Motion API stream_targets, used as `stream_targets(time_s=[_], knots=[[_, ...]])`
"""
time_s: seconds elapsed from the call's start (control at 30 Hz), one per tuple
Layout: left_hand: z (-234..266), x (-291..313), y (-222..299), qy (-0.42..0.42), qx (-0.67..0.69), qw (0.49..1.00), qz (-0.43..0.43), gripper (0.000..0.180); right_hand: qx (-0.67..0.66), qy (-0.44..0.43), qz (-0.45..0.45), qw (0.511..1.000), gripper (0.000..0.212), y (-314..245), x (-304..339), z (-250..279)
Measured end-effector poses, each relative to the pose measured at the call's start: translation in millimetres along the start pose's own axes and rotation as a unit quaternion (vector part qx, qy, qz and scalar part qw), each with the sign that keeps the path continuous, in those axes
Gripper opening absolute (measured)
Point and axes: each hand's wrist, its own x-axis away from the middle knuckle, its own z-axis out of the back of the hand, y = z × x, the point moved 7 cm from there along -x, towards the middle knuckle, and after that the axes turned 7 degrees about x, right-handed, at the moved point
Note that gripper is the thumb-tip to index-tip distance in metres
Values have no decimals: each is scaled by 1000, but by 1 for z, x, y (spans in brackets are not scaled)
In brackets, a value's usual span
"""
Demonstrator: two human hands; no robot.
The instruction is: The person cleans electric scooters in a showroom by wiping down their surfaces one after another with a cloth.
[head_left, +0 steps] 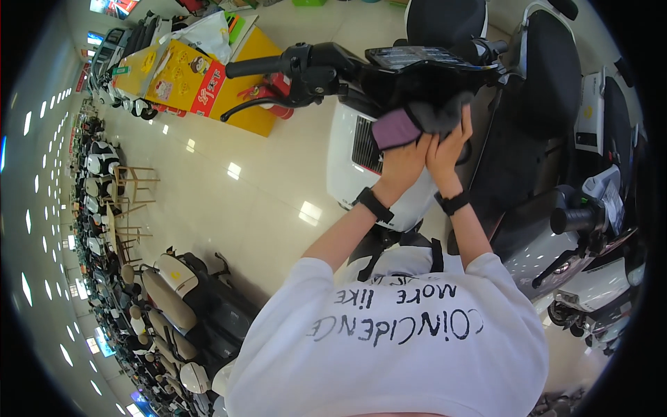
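Observation:
Both my hands are together at the front of a white and black electric scooter (342,174), just below its black handlebar (326,69). A folded cloth (397,130), purple with dark grey parts, is bunched in them near the black underside of the dashboard. My left hand (404,164) grips its lower purple end, the fingers partly hidden by it. My right hand (448,151) is beside the left, its fingers pointing up along the grey part. The scooter's dark slatted panel (365,146) lies left of the cloth. Each wrist wears a black band.
The brake lever (243,108) and left grip (253,66) stick out to the left. Close on the right stands another scooter with a black seat (549,66). A yellow printed box (187,80) is at the far left. Parked scooters (170,299) line the lower left.

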Motion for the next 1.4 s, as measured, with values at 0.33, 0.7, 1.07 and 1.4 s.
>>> stream_targets(time_s=[0.33, 0.7, 1.07, 1.4], knots=[[-65, 140, -85, -136, 98, 967, 191, 36, 77, -351, 112, 927, 45, -65, 84, -36], [-48, 153, -109, -58, 128, 963, 230, 44, 36, -458, 203, 865, 46, -87, 100, -70], [-69, 159, 4, -62, 70, 995, 40, 36, 52, -363, 83, 926, 43, 11, 134, 54], [-72, 230, -35, -149, 101, 980, 80, 18, 67, -495, 155, 852, 38, -18, 184, 49]])
